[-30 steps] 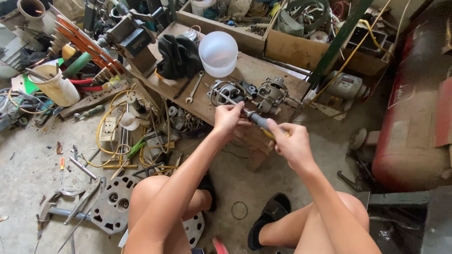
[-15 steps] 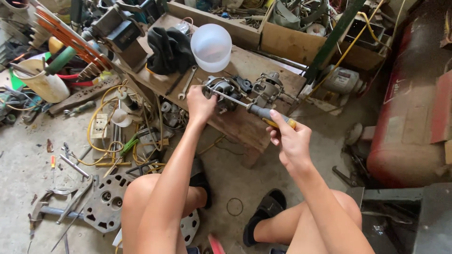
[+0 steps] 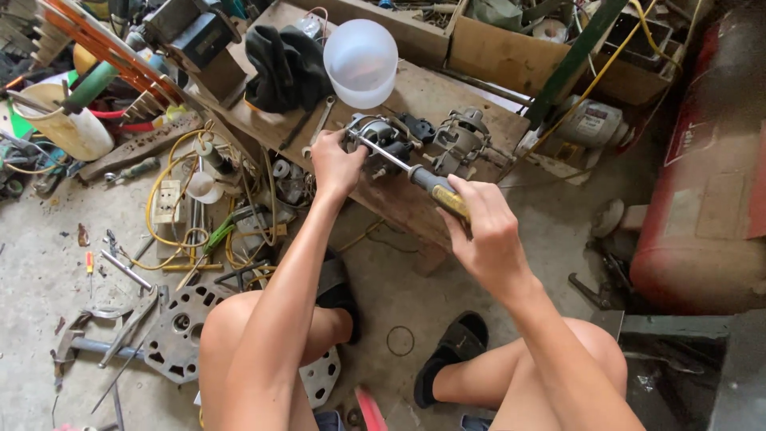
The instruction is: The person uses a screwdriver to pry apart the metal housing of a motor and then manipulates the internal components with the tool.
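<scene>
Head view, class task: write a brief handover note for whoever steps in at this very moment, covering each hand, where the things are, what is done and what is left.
Left hand: steadies the small metal motor part at the edge of the wooden bench.
Right hand: closed on the yellow-and-black handle of the screwdriver; its shaft runs up-left and its tip is at the part.
Nearby: a second metal assembly beside the part, a translucent plastic bowl behind, a wrench on the bench.
Done: tool set against the part.
Left: whether the fastener is loose or tight cannot be told; check it first.
</scene>
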